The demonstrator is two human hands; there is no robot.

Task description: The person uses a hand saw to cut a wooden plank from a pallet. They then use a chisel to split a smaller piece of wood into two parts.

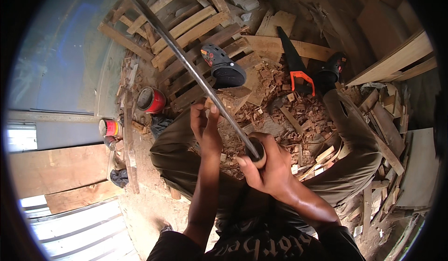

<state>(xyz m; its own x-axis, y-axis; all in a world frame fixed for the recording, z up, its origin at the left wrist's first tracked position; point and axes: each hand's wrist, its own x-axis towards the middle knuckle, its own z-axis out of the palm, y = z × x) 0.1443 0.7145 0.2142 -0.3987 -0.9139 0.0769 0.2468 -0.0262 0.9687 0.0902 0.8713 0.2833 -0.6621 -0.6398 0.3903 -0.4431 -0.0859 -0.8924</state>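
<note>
A long, thin metal rod (186,64) runs slantwise from the upper left down to my right hand (273,167). That hand is closed around a round, wooden-looking piece (257,160) with a dark end face, where the rod's near end meets it. Whether the rod passes through the piece or is set in it, I cannot tell. My left hand (207,132) is raised beside the rod's left side, fingers curled and thumb bent inward. Something small and light brown may be between its fingertips, too unclear to name.
A black-bladed handsaw with an orange handle (302,80) lies between my feet, near wood chips (298,114). Beneath my clog (224,65) are pallet slats (186,32). A red can (151,100) and a smaller can (110,128) stand left; boards (396,58) lean at right.
</note>
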